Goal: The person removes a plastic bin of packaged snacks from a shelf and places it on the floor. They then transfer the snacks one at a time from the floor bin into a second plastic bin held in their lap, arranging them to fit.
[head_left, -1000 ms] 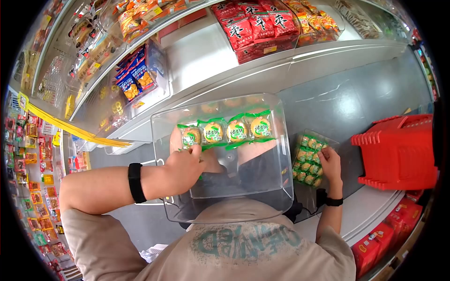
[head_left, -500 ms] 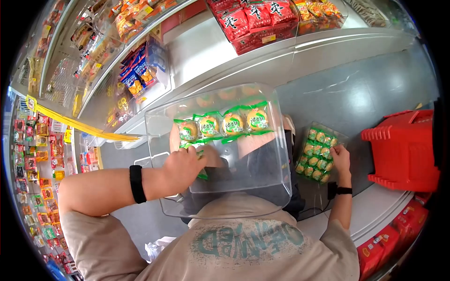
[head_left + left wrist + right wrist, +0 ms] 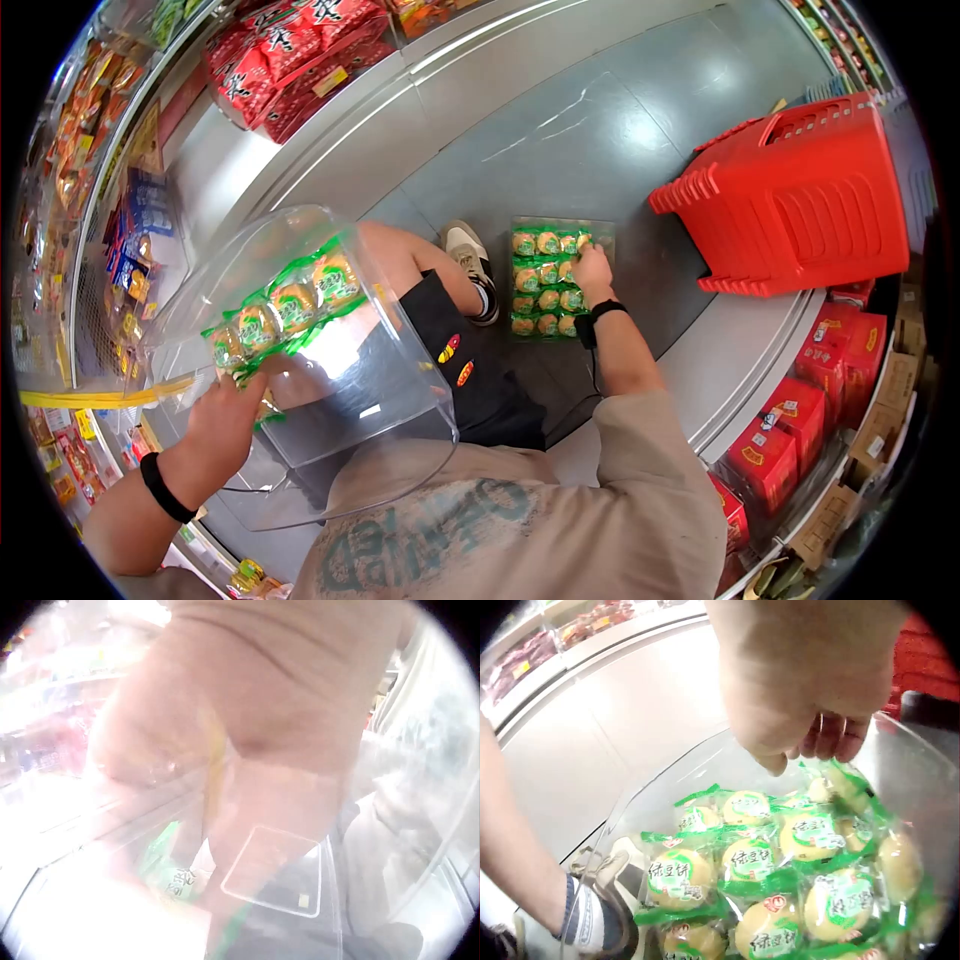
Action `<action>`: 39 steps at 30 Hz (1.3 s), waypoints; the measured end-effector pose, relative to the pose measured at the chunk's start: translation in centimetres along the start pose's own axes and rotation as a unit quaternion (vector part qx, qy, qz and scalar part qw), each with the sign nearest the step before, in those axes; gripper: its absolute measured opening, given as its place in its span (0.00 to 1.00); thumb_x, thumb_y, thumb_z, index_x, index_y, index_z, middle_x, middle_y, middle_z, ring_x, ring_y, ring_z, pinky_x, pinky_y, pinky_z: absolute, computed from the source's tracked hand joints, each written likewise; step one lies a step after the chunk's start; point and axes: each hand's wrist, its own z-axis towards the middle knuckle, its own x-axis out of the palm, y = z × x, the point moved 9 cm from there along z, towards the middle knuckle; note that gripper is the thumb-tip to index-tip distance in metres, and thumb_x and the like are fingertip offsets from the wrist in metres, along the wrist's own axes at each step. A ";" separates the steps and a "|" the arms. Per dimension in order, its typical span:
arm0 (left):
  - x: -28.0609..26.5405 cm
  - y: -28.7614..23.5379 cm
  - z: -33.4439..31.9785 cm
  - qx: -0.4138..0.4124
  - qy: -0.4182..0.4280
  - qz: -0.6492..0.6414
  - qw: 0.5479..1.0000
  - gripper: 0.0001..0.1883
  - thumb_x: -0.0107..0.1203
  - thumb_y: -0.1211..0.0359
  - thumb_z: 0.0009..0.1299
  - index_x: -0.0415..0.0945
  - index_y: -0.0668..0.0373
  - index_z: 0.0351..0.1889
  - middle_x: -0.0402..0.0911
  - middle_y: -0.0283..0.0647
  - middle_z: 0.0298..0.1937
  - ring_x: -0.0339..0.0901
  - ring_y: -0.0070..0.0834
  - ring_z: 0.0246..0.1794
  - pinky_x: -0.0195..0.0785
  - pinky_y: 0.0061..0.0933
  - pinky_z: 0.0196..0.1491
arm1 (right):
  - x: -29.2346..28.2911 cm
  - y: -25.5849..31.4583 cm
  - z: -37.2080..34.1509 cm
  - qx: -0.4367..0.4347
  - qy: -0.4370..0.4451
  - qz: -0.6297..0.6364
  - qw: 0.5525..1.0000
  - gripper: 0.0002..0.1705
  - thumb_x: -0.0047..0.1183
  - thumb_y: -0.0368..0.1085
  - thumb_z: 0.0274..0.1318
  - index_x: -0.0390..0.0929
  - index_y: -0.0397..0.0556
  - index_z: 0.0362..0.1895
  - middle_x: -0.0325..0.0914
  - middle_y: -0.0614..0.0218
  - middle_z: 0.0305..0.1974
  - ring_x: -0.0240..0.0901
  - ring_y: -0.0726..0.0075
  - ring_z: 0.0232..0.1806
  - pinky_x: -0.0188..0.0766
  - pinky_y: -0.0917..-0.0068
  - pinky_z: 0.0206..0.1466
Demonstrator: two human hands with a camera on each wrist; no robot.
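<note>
In the head view, a clear plastic bin (image 3: 410, 395) rests tilted on the person's lap with a row of green-wrapped mung bean cakes (image 3: 293, 308) along its far side. The left hand (image 3: 225, 420) reaches into it and grips another mung bean cake (image 3: 267, 408), partly hidden below the fingers. Glare washes out much of the left wrist view. On the floor at the right stands a second clear bin (image 3: 606, 232), filled with rows of the same cakes. Over its far right corner, the right hand (image 3: 806, 697) has curled fingers pinching a wrapped mung bean cake (image 3: 844, 787).
A red shopping basket (image 3: 790, 200) stands beyond the right hand. Shelves with red snack bags (image 3: 300, 60) run along the far left. Red boxes (image 3: 790, 425) line the lower right shelf. The person's shoe (image 3: 463, 250) is left of the floor bin.
The head view has swung right, so the bins and basket appear farther left. The right hand has stayed at the floor bin's cakes, and the left hand keeps its hold in the lap bin.
</note>
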 end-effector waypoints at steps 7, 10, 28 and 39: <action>-2.8 -0.8 -1.3 0.044 0.047 -0.097 0.993 0.52 0.75 0.67 0.54 0.56 0.47 0.76 0.73 0.58 0.48 0.76 0.59 0.47 0.72 0.50 0.48 | 5.5 5.7 2.6 -0.111 0.091 -0.009 0.990 0.16 0.61 0.43 0.56 0.80 0.42 0.35 0.80 0.47 0.32 0.78 0.41 0.35 0.76 0.49 0.42; -4.1 -0.8 -1.9 0.003 0.094 -0.148 0.985 0.56 0.76 0.63 0.52 0.54 0.43 0.79 0.74 0.57 0.47 0.76 0.58 0.47 0.71 0.48 0.50 | 4.0 8.2 -0.4 -0.116 0.133 0.005 0.984 0.24 0.60 0.50 0.56 0.80 0.44 0.48 0.78 0.48 0.51 0.75 0.44 0.53 0.75 0.51 0.54; -8.1 3.9 -8.7 0.162 -0.192 -0.282 0.926 0.28 0.68 0.64 0.65 0.74 0.59 0.62 0.83 0.46 0.42 0.83 0.43 0.42 0.77 0.39 0.45 | -23.5 15.6 -14.6 -0.260 -0.299 0.363 0.843 0.37 0.73 0.26 0.45 0.66 0.42 0.59 0.65 0.63 0.55 0.68 0.65 0.55 0.72 0.70 0.55; -7.2 2.2 -11.5 0.298 -0.362 -0.216 0.856 0.18 0.67 0.70 0.59 0.79 0.60 0.49 0.80 0.44 0.37 0.80 0.44 0.37 0.75 0.42 0.41 | -25.1 44.8 -38.0 -0.573 0.156 -0.011 0.804 0.45 0.74 0.52 0.44 0.63 0.41 0.58 0.72 0.44 0.53 0.75 0.40 0.54 0.75 0.54 0.53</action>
